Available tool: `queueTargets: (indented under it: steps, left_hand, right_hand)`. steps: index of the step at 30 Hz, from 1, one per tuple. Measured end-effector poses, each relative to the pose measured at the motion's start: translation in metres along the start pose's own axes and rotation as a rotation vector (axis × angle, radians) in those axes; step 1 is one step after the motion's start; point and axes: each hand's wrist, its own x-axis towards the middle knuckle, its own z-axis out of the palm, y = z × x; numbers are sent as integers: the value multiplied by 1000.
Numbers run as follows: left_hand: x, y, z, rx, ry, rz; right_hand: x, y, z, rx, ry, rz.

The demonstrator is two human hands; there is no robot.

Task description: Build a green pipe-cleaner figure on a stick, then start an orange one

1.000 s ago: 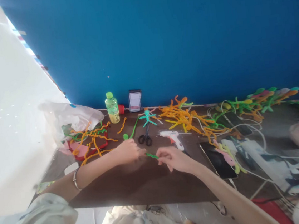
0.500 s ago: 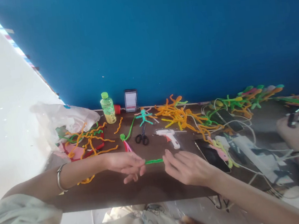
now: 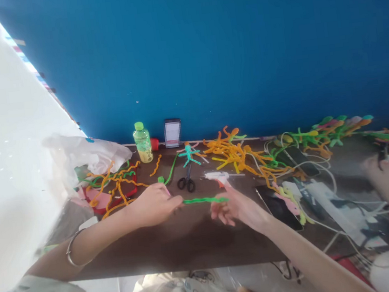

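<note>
A twisted green pipe cleaner (image 3: 200,200) stretches level between my two hands above the table. My left hand (image 3: 157,204) is closed, pinching its left end between thumb and fingers. At its right end, the fingers of my right hand (image 3: 234,207) are curled, and the tip of the pipe cleaner lies across them. Just behind my hands lie black scissors (image 3: 186,183) and a white hot glue gun (image 3: 219,177), partly covered by my right hand. A green-headed pipe cleaner piece (image 3: 161,180) is mostly hidden behind my left hand. Beyond the scissors is a turquoise pipe cleaner figure (image 3: 189,153).
A bottle (image 3: 142,142) and a propped phone (image 3: 172,133) stand by the blue wall. Orange pipe cleaners (image 3: 235,153) are heaped at centre right. A dark phone (image 3: 278,206), cables and a power strip (image 3: 338,209) lie right, near another person's hand (image 3: 382,178).
My hands have moved slightly up and farther apart, so more of the green pipe cleaner shows. My right hand has turned, its fingers now pointing down and left.
</note>
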Motion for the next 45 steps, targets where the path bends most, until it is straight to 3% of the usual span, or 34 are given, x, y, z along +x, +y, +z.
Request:
queueTargets:
  steps: [3,7,16,18,21,27,30,33,35,37,40,42,45]
  left_hand:
    - [-2,-7,15,344,38,129]
    - [-5,-9,21,502,64,204]
    - [-6,-11,14,580,71,207]
    - [-7,-12,14,576,73,247]
    - [-5,-16,17,489,53,290]
    - [5,-18,11,-6,-129,182]
    - [9,-17,9,-455,-229,-5]
    - [10,-16,19,-942,-273,-260]
    - [9,-13,31,-1289,-287,-356]
    - [6,-6,45,-1628,-155,-443]
    - [1,7,63,-1964,-98,-542]
    - [1,13,73,-2012,-67,-606]
    - [7,5,82,-1832,-56,-689]
  right_hand:
    - [11,7,0,244,-79,251]
    - [13,7,-2,329,-140,358]
    - [9,11,-4,93,-151,177]
    - [7,10,-4,-65,-123,124]
    - [3,2,-2,-487,-50,10]
    - [-1,-18,-4,-1413,258,-377]
    - [-1,-19,-7,-1689,363,-588]
    - [-1,-15,-8,-1829,464,-793]
    - [1,-12,-10,-1868,502,-881]
    - [3,-8,-13,-1832,497,-900]
    - [9,0,-22,-1641,392,-778]
    - [14,10,-28,-1476,349,-679]
    - [23,27,-33,-1251,462,-641]
